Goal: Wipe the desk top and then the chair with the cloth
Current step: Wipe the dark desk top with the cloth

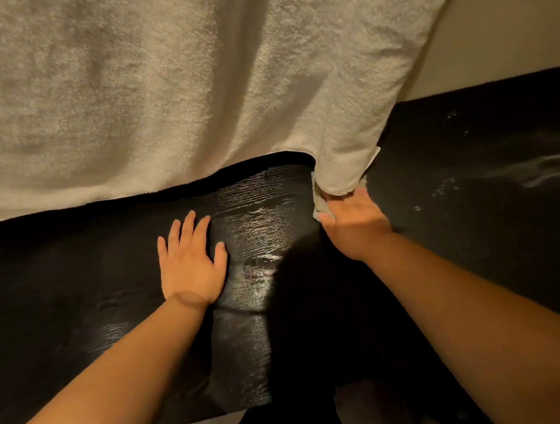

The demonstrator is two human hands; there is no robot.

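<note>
The black wood-grain desk top (119, 287) fills the middle of the view, and its centre shines wet. My left hand (190, 260) lies flat on it with the fingers spread and holds nothing. My right hand (354, 220) is farther back and to the right, gripping a small pale cloth (319, 206) against the desk. Only a bit of that cloth shows beside my thumb. My fingertips are hidden under the corner of a hanging towel. The chair is not plainly in view.
A large white towel (166, 87) hangs over the far side of the desk and covers the upper view. A beige wall (506, 27) is at the upper right. Pale smears (538, 166) mark the desk's right part. The desk's near edge (219, 415) runs along the bottom.
</note>
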